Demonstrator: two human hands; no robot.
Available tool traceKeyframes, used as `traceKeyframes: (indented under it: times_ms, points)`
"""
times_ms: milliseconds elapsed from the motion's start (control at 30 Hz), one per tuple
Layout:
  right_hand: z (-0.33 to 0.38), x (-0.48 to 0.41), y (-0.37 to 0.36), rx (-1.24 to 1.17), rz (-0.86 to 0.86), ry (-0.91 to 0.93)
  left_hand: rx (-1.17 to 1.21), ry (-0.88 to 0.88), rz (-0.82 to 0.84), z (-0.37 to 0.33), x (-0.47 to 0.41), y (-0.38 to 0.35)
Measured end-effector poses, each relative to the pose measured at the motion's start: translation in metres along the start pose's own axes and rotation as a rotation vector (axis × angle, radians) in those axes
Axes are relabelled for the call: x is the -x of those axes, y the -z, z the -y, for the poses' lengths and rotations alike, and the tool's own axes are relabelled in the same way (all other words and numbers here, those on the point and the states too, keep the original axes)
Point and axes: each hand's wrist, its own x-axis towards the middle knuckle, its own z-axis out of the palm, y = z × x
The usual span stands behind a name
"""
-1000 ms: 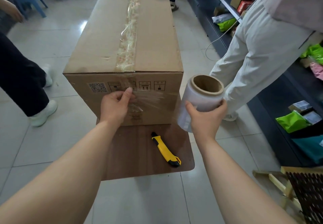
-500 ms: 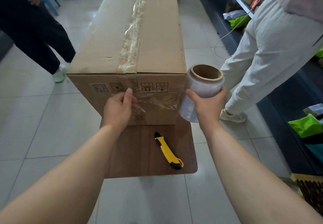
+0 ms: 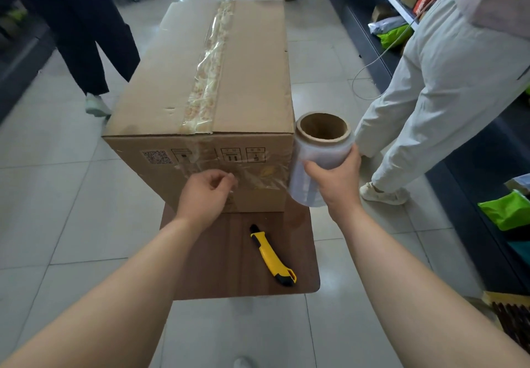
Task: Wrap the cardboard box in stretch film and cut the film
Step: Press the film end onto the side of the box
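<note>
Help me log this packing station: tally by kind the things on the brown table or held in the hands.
cardboard box: 1
stretch film roll: 1
yellow utility knife: 1
Total: 3

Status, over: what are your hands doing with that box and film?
Left hand pinches film on box front. Right hand grips roll at box corner. Knife untouched on table. Person stands close on right.

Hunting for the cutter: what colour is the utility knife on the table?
Yellow with black ends; the utility knife shows plainly in the head view.
</note>
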Motion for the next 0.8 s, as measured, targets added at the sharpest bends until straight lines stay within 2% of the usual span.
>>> traceKeyframes:
  times_ms: [233, 433, 633, 800]
  points:
    - [0.002, -0.012, 0.015, 0.063, 0.070, -0.020, 0.002, 0.049, -0.019, -0.005, -0.008, -0.002]
    - [0.001, -0.014, 0.012, 0.096, 0.015, -0.024, 0.000, 0.088, -0.033, -0.015, -0.010, -0.001]
    - [-0.002, -0.019, 0.013, 0.097, 0.039, -0.011, -0.090, 0.138, -0.053, -0.019, 0.002, -0.005]
    - [0.000, -0.023, 0.016, 0.117, 0.089, -0.006, -0.049, 0.005, -0.188, -0.060, 0.020, -0.006]
